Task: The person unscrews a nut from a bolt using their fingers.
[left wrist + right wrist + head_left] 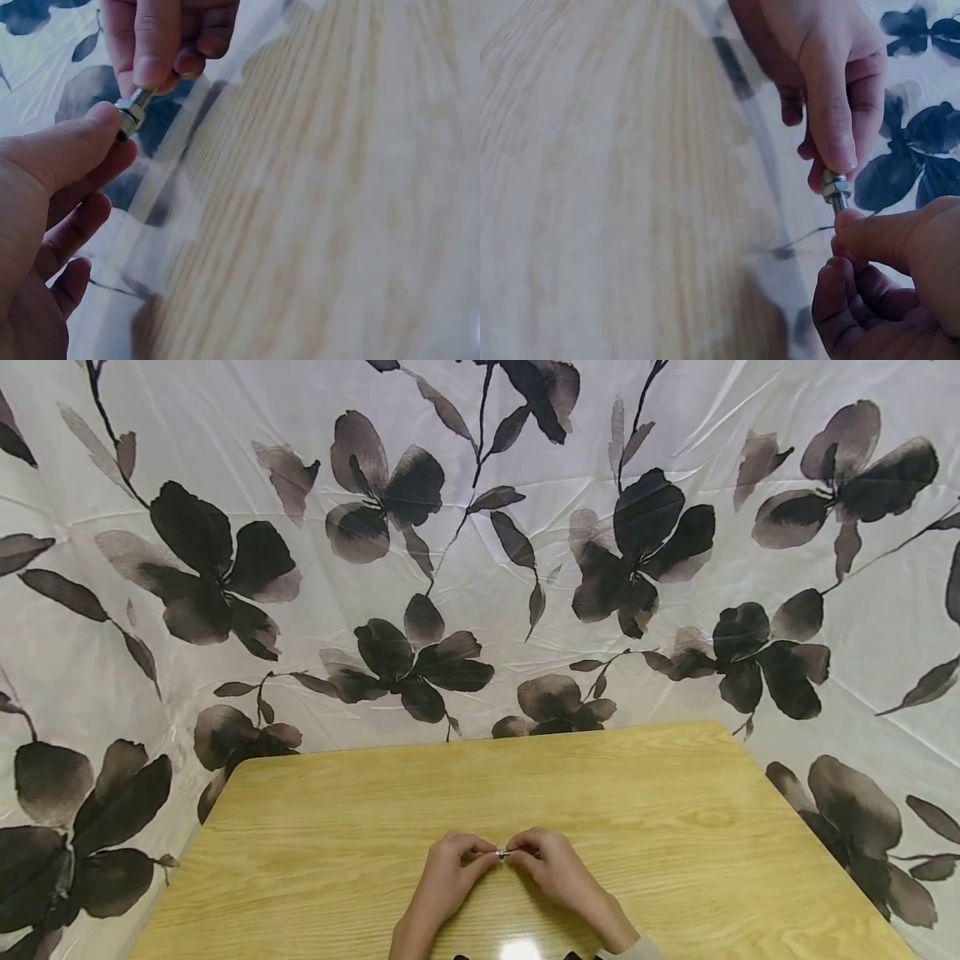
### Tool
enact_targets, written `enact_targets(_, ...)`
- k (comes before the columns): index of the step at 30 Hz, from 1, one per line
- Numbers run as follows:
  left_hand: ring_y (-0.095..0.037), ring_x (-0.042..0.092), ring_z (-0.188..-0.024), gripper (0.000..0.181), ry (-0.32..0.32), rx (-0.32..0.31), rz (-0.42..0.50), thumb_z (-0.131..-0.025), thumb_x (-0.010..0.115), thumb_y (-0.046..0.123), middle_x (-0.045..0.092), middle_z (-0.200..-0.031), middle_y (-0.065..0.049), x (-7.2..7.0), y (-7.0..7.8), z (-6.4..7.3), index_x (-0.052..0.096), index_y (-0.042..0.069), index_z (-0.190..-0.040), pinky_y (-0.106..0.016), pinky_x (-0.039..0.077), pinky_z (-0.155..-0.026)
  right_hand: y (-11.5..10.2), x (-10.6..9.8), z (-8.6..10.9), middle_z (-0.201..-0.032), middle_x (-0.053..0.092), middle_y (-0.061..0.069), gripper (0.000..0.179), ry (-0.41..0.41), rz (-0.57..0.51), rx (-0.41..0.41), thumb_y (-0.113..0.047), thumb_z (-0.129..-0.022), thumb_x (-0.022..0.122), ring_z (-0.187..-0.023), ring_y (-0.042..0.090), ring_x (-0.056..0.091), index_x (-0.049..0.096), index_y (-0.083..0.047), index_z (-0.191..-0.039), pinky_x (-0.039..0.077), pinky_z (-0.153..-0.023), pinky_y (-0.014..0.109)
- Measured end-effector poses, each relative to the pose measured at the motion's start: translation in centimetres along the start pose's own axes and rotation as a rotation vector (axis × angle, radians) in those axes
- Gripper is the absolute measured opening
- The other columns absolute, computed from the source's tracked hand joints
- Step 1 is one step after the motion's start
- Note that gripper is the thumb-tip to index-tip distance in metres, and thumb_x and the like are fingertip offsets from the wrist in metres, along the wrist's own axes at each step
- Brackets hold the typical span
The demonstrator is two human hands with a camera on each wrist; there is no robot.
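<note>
Between the fingertips of both hands is a small silvery metal bolt [502, 853], held just above the wooden table. My left hand [450, 872] pinches the bolt's thicker end between thumb and finger. A hex nut [836, 189] shows on the bolt beside the left fingertips, and a stretch of bare thread [141, 97] runs on from it. My right hand [558, 870] pinches the threaded end with thumb and finger. The left fingertips hide much of the thicker end, and the right ones cover the thread's tip.
A yellowish wood-grain table [322, 827] lies under both hands. Behind it and along its sides hangs a pale cloth [525, 460] printed with dark flowers. A bright light reflection sits on the table near the front edge of the head view.
</note>
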State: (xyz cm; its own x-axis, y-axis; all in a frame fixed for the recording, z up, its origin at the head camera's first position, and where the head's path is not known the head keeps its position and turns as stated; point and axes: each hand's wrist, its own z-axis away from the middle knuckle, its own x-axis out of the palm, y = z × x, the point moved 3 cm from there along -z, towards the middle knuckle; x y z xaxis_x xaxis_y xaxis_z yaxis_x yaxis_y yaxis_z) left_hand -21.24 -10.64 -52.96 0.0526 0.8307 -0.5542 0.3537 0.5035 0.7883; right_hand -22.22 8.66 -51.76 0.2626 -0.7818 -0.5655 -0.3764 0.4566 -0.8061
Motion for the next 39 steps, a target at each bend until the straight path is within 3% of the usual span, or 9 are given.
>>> enact_targets(5, -0.013, 0.068, -0.09, 0.011, 0.046, 0.007, -0.013, -0.089, 0.081, 0.019, 0.073, -0.095, 0.004, -0.1, 0.4, 0.1, 0.082, 0.019, -0.099, -0.024, 0.055, -0.077, 0.0, -0.2, -0.2, -0.102, 0.075, 0.005, 0.009, 0.017, -0.044, 0.001, -0.012, -0.099, 0.069, -0.094, 0.01, 0.068, 0.077, -0.009, -0.1, 0.056, -0.079, 0.023)
enact_targets(11, -0.009, 0.063, -0.087, 0.009, 0.04, 0.021, -0.03, -0.089, 0.081, 0.019, 0.073, -0.094, 0.009, -0.5, 0.8, 0.6, 0.081, 0.022, -0.098, -0.021, 0.051, -0.073, -0.2, -0.2, 0.2, -0.105, 0.074, 0.006, 0.011, -0.01, -0.06, 0.011, -0.011, -0.101, 0.066, -0.095, 0.011, 0.068, 0.076, -0.008, -0.102, 0.057, -0.079, 0.024)
enact_targets(17, -0.012, 0.066, -0.087, 0.012, 0.105, 0.08, -0.036, -0.088, 0.083, 0.018, 0.072, -0.09, 0.015, -1.7, 2.3, -0.4, 0.081, 0.026, -0.096, -0.028, 0.048, -0.078, -1.5, -1.7, -0.5, -0.11, 0.072, 0.005, 0.016, -0.004, -0.082, 0.009, -0.02, -0.104, 0.063, -0.1, 0.019, 0.069, 0.075, -0.011, -0.108, 0.058, -0.083, 0.029)
enact_targets(21, -0.009, 0.066, -0.084, 0.015, 0.191, 0.189, -0.062, -0.083, 0.087, 0.014, 0.072, -0.087, 0.017, -2.9, 3.5, -1.4, 0.081, 0.025, -0.093, -0.033, 0.048, -0.076, -2.9, -2.6, -1.4, -0.11, 0.074, 0.006, 0.017, 0.014, -0.112, -0.017, -0.022, -0.104, 0.062, -0.101, 0.025, 0.07, 0.075, -0.011, -0.111, 0.057, -0.082, 0.026)
enact_targets(26, -0.004, 0.063, -0.081, 0.018, 0.304, 0.367, -0.116, -0.079, 0.089, 0.009, 0.073, -0.084, 0.011, -3.7, 4.3, -2.3, 0.082, 0.02, -0.092, -0.029, 0.047, -0.072, -4.1, -3.5, -2.4, -0.106, 0.075, 0.012, 0.022, 0.036, -0.182, -0.016, -0.026, -0.103, 0.065, -0.088, 0.017, 0.071, 0.075, -0.009, -0.113, 0.058, -0.074, 0.026)
enact_targets(31, -0.004, 0.062, -0.081, 0.019, 0.332, 0.406, -0.102, -0.079, 0.089, 0.008, 0.073, -0.084, 0.01, -3.9, 5.0, -2.5, 0.082, 0.019, -0.093, -0.029, 0.046, -0.072, -4.7, -3.8, -2.6, -0.094, 0.073, 0.01, 0.024, 0.023, -0.231, 0.009, -0.03, -0.104, 0.064, -0.077, 0.011, 0.068, 0.077, -0.012, -0.111, 0.06, -0.071, 0.034)
enact_targets(39, -0.006, 0.061, -0.078, 0.018, 0.322, 0.442, -0.096, -0.08, 0.088, 0.008, 0.071, -0.082, 0.008, -3.8, 5.7, -2.2, 0.082, 0.017, -0.094, -0.03, 0.047, -0.072, -5.2, -4.2, -2.0, -0.089, 0.071, 0.014, 0.025, -0.03, -0.291, 0.044, -0.025, -0.104, 0.063, -0.071, 0.017, 0.066, 0.076, -0.005, -0.111, 0.059, -0.068, 0.036)
